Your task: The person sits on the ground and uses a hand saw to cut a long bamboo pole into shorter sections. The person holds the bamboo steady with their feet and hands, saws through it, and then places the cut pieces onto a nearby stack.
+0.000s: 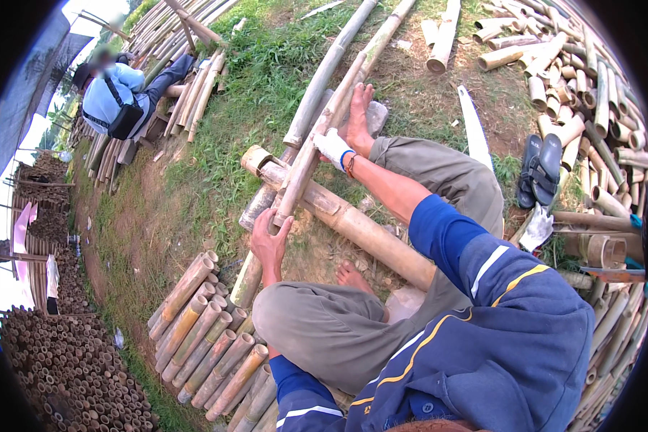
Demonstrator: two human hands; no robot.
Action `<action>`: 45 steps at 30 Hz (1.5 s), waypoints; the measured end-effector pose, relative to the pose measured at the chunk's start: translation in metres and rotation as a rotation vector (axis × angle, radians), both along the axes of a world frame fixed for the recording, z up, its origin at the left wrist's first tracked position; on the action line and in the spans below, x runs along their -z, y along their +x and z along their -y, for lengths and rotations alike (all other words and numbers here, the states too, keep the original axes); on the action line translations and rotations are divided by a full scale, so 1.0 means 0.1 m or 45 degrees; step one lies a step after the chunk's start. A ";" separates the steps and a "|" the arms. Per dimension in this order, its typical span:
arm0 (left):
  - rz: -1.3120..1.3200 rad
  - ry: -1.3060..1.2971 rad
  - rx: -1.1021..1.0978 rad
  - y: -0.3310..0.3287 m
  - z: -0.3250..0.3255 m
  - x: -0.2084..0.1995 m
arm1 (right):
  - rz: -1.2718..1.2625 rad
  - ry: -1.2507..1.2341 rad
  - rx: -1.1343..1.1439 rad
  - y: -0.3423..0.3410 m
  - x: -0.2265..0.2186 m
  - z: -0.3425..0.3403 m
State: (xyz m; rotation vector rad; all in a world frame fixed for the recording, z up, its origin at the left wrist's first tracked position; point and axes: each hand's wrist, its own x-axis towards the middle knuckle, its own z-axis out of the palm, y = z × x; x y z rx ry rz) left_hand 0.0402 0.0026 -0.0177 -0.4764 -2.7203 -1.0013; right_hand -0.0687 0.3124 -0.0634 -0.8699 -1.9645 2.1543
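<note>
A long bamboo pole point(306, 164) slants from near my knees toward the far grass, resting across a thicker bamboo log point(371, 234). My left hand point(270, 243), bare, closes around the pole's near end, with thumb and fingers on either side. Farther up, my right hand point(333, 148) wears a white glove and wraps over the same pole. My bare right foot point(360, 119) presses beside the pole's far stretch. A second greenish-grey bamboo pole point(329, 75) lies alongside it on the left. The thick log has a notched end point(258, 160) just left of the pole.
Cut bamboo pieces point(212, 331) are stacked at my left knee, with larger heaps point(561, 79) at right. A pale saw blade point(474, 126) and black sandals point(540, 171) lie right of my leg. Another person point(119, 93) sits on bamboo at far left.
</note>
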 end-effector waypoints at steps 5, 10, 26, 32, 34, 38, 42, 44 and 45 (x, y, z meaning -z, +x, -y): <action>-0.005 0.077 -0.049 -0.05 0.13 0.06 | -0.055 -0.308 -0.262 0.37 -0.05 0.17; 0.140 0.138 -0.112 -0.03 0.00 0.01 | -0.072 -0.436 -0.432 1.44 0.45 0.25; 0.223 0.114 -0.204 -0.06 0.04 0.01 | -0.011 -0.131 -0.288 2.22 0.85 0.16; 0.200 0.103 -0.245 -0.07 0.13 0.02 | -0.006 -0.190 -0.311 2.17 0.89 0.21; 0.280 0.097 -0.239 -0.10 0.00 0.04 | -0.008 -0.130 -0.286 2.26 0.92 0.13; 0.301 0.097 -0.242 -0.14 0.07 0.00 | 0.062 -0.085 -0.305 2.24 0.84 0.15; 0.086 0.131 -0.144 -0.15 0.16 0.11 | 0.075 -0.061 -0.312 2.21 0.81 0.19; 0.141 0.127 -0.161 -0.16 0.22 0.15 | 0.055 -0.071 -0.313 2.21 0.81 0.19; 0.173 0.126 -0.158 -0.16 0.20 0.16 | 0.047 -0.073 -0.306 2.22 0.81 0.18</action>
